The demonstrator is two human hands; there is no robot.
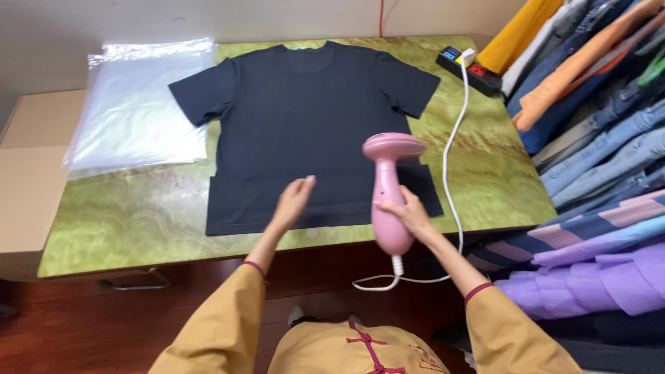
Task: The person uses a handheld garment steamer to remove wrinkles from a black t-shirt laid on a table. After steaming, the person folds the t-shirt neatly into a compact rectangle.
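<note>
A dark navy T-shirt point(305, 111) lies flat, front down, on a green marbled table point(125, 221). My right hand point(409, 213) grips the handle of a pink handheld garment steamer point(388, 187), whose head hovers over the shirt's lower right part. My left hand point(294, 201) is open, fingers together, resting on or just above the shirt's hem near the middle. A white cord point(454, 131) runs from the steamer's base, loops below the table edge and goes up the right side.
The cord plugs into a black power strip point(467, 68) at the table's far right corner. Clear plastic bags point(138, 104) lie at the table's left. A cardboard box point(28, 173) stands left of the table. Folded and hanging clothes point(603, 138) crowd the right side.
</note>
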